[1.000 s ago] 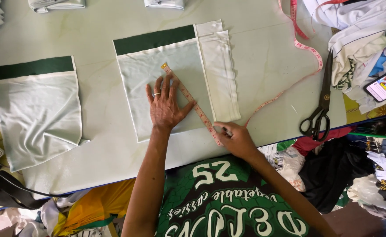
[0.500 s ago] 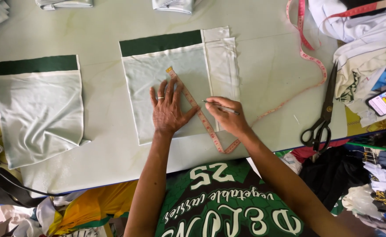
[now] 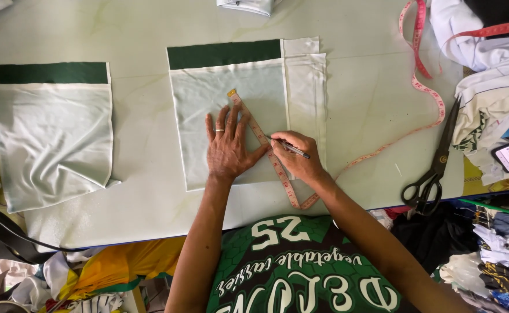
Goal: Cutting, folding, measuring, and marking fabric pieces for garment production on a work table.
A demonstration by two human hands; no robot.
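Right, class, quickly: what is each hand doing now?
Left hand: open, flat on the tape measure and cloth.
Right hand: closed, holding a pen.

This is a tailoring or garment-sewing workshop. A broad pale cutting table (image 3: pixel 121 35) fills most of the frame, with cut fabric pieces (image 3: pixel 48 139) banded in dark green laid flat at the left and centre. A pink measuring tape (image 3: pixel 422 64) snakes across the upper right, and large black scissors (image 3: pixel 434 168) lie near the right edge. Heaps of cloth and garments (image 3: pixel 486 46) crowd the right side, and more scraps (image 3: pixel 104 272) pile below the table at the lower left.
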